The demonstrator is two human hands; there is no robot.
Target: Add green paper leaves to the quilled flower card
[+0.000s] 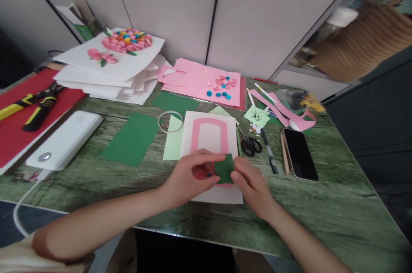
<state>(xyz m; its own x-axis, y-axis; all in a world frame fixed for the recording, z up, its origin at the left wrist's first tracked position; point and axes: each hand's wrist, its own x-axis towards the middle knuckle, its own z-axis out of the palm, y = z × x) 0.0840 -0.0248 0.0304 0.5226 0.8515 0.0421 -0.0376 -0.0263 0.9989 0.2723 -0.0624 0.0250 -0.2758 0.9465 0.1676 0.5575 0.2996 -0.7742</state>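
A small dark green piece of paper (223, 168) is held up between both hands. My left hand (189, 174) pinches its left edge between thumb and fingers. On the other side, my right hand (252, 185) grips the right edge with thumb and fingertips. Beneath them lies a white sheet (212, 138) with a pink paper arch (209, 123) on it. Part of the arch is covered by the hands. Some pink and blue bits (201, 173) show through the gap of my left hand.
Black-handled scissors (251, 146), a pen (269, 151) and a phone (301, 154) lie to the right. Green paper (132, 140), a silver ring (170, 113) and a white power bank (66, 138) are on the left. Pink sheets (193, 80) lie behind, beside stacked white cards (103, 82).
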